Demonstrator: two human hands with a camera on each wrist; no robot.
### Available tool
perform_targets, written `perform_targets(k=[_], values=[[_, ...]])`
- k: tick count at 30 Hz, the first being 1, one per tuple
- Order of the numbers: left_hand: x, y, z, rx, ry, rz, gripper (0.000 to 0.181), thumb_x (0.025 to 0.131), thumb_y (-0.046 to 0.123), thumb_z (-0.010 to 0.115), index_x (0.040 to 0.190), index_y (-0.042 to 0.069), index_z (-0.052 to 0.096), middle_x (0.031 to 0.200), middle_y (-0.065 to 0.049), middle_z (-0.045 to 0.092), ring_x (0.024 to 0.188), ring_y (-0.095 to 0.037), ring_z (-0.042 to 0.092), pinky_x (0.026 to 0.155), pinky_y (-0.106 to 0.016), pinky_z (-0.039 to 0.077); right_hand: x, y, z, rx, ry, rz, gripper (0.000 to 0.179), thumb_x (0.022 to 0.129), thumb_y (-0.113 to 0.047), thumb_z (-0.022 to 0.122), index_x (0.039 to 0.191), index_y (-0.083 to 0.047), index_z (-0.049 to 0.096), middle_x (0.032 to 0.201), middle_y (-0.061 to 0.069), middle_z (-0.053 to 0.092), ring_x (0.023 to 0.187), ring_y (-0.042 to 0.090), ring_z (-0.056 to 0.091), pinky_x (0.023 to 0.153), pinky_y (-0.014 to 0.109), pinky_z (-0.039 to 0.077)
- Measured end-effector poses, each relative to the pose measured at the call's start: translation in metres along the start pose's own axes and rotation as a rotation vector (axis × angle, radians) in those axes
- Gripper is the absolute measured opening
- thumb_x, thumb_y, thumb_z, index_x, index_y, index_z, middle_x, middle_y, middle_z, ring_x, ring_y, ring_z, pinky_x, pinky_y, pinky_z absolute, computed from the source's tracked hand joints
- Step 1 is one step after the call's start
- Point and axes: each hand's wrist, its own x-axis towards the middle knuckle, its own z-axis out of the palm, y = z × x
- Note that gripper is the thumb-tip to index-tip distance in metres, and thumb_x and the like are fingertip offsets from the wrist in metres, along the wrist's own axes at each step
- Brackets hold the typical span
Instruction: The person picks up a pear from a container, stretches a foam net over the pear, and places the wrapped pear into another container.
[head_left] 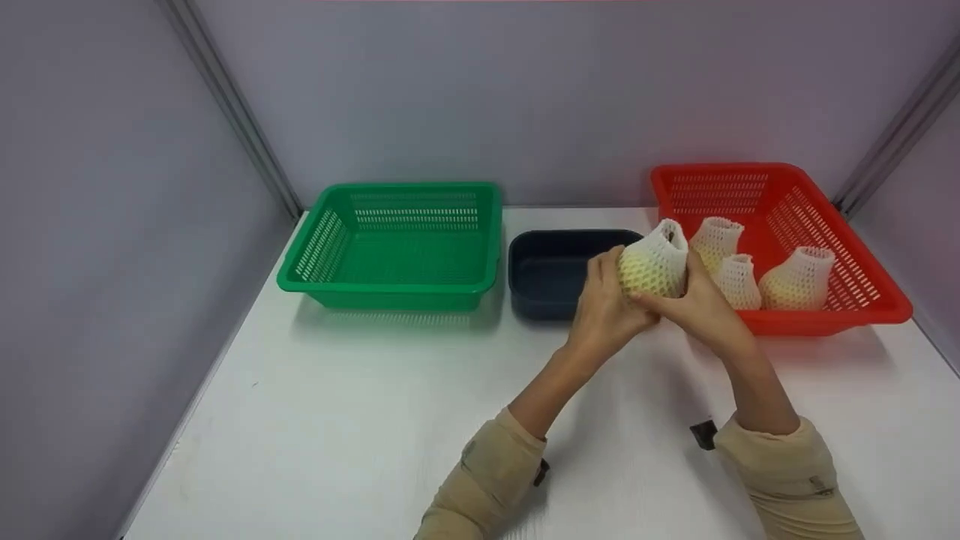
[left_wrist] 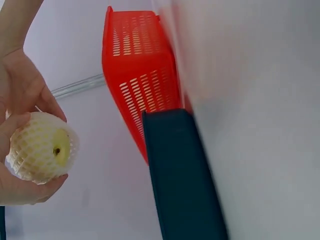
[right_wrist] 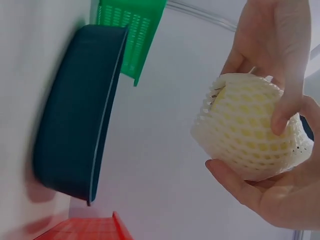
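Both hands hold one yellow round fruit point(head_left: 651, 276) in a white foam net point(head_left: 660, 244), above the table between the dark blue tray and the red basket. My left hand point(head_left: 604, 311) grips it from the left side. From the right, my right hand point(head_left: 703, 309) curls round it, its thumb across the front of the net. In the left wrist view, a dark spot shows on the bare yellow end of the fruit point(left_wrist: 61, 147). Inside the red basket point(head_left: 862, 262) sit several more netted fruits point(head_left: 796, 281).
A green basket point(head_left: 401, 289) stands at the back left with nothing in it. Beside it is the dark blue tray point(head_left: 547, 307), partly behind the left hand. Grey walls point(head_left: 450, 90) close off the white table point(head_left: 337, 420) at the back and sides.
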Motion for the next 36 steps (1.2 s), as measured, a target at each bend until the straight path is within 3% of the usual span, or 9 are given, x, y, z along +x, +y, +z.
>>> perform_targets(k=[6,9,11,14,19,23,26,29,36], values=[[0.006,0.003,0.028,-0.025,0.021,0.013,0.085,0.066,0.029,0.082,0.132,0.005,0.034,0.12,-0.009,0.042,0.103,-0.015,0.049,0.083,-0.02,0.043,0.003,0.015,-0.017,-0.046,0.051,0.108,0.092,0.082,-0.026,0.07,0.141,0.0,0.004,0.131,0.026,0.025,0.113,0.035,0.032,0.093,0.048,0.038],[0.007,0.006,0.043,-0.101,0.02,-0.012,0.083,0.068,0.03,0.082,0.132,0.007,0.035,0.12,-0.007,0.043,0.102,-0.012,0.049,0.082,-0.019,0.043,0.002,0.02,-0.026,-0.091,0.077,0.138,0.093,0.083,-0.028,0.069,0.141,0.001,0.002,0.13,0.027,0.026,0.112,0.036,0.032,0.091,0.048,0.039],[0.007,0.009,0.053,-0.182,0.006,-0.061,0.083,0.069,0.03,0.081,0.134,0.009,0.034,0.122,-0.005,0.043,0.105,-0.01,0.047,0.084,-0.019,0.042,0.001,0.022,-0.032,-0.109,0.101,0.145,0.092,0.084,-0.028,0.068,0.141,0.002,0.003,0.13,0.027,0.027,0.112,0.035,0.033,0.092,0.047,0.039],[0.007,0.013,0.068,-0.34,-0.041,-0.18,0.081,0.071,0.029,0.08,0.134,0.009,0.034,0.123,-0.003,0.044,0.108,-0.008,0.046,0.086,-0.02,0.041,-0.002,0.024,-0.043,-0.092,0.152,0.145,0.089,0.085,-0.028,0.067,0.141,0.0,0.004,0.131,0.023,0.028,0.112,0.032,0.035,0.092,0.043,0.04],[0.011,0.024,0.09,-0.567,-0.182,-0.478,0.063,0.078,0.027,0.074,0.13,0.009,0.042,0.123,-0.002,0.049,0.111,-0.011,0.047,0.088,-0.027,0.043,-0.004,0.02,-0.071,-0.042,0.289,0.168,0.084,0.084,-0.03,0.068,0.141,-0.01,0.009,0.125,0.008,0.035,0.108,0.019,0.041,0.085,0.028,0.045],[0.017,0.033,0.108,-0.665,-0.239,-0.695,0.055,0.083,0.023,0.067,0.13,0.01,0.043,0.12,-0.001,0.052,0.106,-0.013,0.051,0.087,-0.033,0.045,0.0,0.012,-0.095,0.041,0.386,0.118,0.077,0.083,-0.019,0.069,0.138,-0.011,0.016,0.115,-0.001,0.039,0.102,0.012,0.044,0.074,0.015,0.045],[0.021,0.038,0.123,-0.705,-0.215,-0.802,0.051,0.085,0.02,0.064,0.13,0.01,0.043,0.114,0.0,0.053,0.098,-0.014,0.053,0.086,-0.035,0.046,0.004,0.007,-0.11,0.076,0.428,0.087,0.075,0.082,-0.013,0.07,0.136,-0.013,0.018,0.111,-0.004,0.04,0.099,0.009,0.044,0.07,0.011,0.044],[0.024,0.04,0.137,-0.726,-0.151,-0.85,0.043,0.086,0.015,0.063,0.125,0.01,0.046,0.108,0.0,0.055,0.092,-0.013,0.055,0.084,-0.034,0.047,0.009,0.003,-0.122,0.044,0.452,0.109,0.074,0.082,-0.016,0.07,0.134,-0.015,0.018,0.11,-0.006,0.039,0.099,0.008,0.044,0.069,0.011,0.045],[0.025,0.042,0.147,-0.851,-0.019,-0.84,0.029,0.085,-0.001,0.057,0.112,0.006,0.051,0.101,-0.003,0.056,0.086,-0.014,0.054,0.081,-0.032,0.047,0.029,-0.003,-0.143,0.009,0.469,0.189,0.071,0.081,-0.019,0.07,0.129,-0.015,0.018,0.109,-0.005,0.039,0.101,0.01,0.046,0.07,0.013,0.046]])
